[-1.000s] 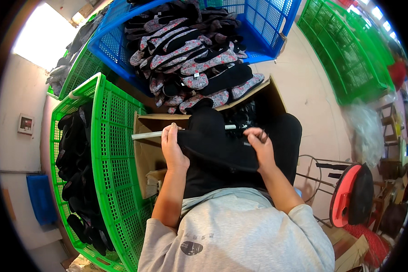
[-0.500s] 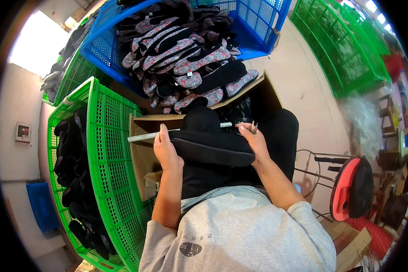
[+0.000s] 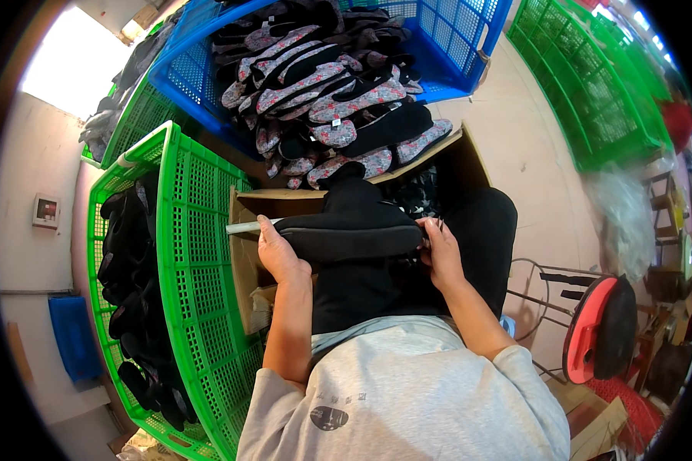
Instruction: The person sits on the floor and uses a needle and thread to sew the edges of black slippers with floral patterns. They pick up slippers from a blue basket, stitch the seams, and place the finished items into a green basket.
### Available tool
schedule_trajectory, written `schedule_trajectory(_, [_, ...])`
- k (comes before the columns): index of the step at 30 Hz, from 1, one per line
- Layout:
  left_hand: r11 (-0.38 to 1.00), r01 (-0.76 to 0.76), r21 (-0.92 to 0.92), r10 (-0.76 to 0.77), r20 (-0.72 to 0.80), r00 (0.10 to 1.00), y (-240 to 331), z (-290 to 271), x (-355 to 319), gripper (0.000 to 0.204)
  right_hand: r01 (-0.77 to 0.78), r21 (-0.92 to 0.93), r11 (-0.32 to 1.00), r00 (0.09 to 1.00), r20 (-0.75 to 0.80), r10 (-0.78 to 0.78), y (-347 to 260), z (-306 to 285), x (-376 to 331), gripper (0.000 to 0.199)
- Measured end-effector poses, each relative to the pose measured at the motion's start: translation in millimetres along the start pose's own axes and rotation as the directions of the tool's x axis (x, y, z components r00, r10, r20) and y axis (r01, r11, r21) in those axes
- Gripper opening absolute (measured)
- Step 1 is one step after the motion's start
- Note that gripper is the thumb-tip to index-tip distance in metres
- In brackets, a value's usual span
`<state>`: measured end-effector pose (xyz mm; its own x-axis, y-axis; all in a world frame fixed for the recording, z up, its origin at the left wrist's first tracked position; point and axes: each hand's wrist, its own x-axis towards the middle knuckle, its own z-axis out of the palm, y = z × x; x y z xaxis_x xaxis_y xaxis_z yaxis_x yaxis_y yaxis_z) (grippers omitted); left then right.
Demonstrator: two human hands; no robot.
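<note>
Across my lap I hold a black fabric slipper [image 3: 346, 241], its dark sole edge showing along its length. My left hand [image 3: 281, 256] is closed on the slipper's left end, with the thumb up. From beside that thumb a pale white rod [image 3: 242, 227] sticks out to the left; the rest of it is hidden behind the slipper. My right hand [image 3: 443, 257] pinches the slipper's right end with its fingertips. A small thin dark object shows by those fingers, too small to make out.
An open cardboard box [image 3: 281, 194] stands around my knees. Beyond it a blue crate [image 3: 469, 73] holds a heap of floral and black slippers [image 3: 361, 100]. Left stands a green crate [image 3: 207, 292] of black slippers. A red-and-black round seat [image 3: 592, 330] is at right.
The slipper has turned from a slant to nearly level. The rod's right part, seen earlier above the slipper, is now hidden. My right fingers have closed in on the slipper's end.
</note>
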<state>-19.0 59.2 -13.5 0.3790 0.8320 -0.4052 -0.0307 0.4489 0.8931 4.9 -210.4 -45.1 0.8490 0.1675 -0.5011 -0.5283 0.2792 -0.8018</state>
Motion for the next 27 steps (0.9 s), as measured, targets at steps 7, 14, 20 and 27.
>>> schedule_trajectory(7, [0.931, -0.285, -0.229, 0.336, 0.231, 0.913, -8, -15, -4, 0.025, -0.198, 0.057, 0.979, 0.98, -0.008, 0.198, -14, 21, -11, 0.032])
schedule_trajectory(14, [0.935, -0.098, -0.34, 0.264, 0.487, 0.832, 2, -14, -28, 0.013, -0.176, 0.178, 0.968, 0.984, 0.064, 0.167, 13, -4, 6, 0.033])
schedule_trajectory(20, [0.992, 0.076, 0.104, -0.12, 0.532, 0.838, 3, -49, -34, 0.029, -0.277, 0.153, 0.948, 0.961, 0.054, 0.272, 8, -7, 1, 0.037])
schedule_trajectory(27, [0.895, 0.184, 0.406, -0.4, 0.551, 0.733, 8, -82, -24, 0.039, -0.435, 0.04, 0.899, 0.899, -0.024, 0.436, 6, 2, 10, 0.04])
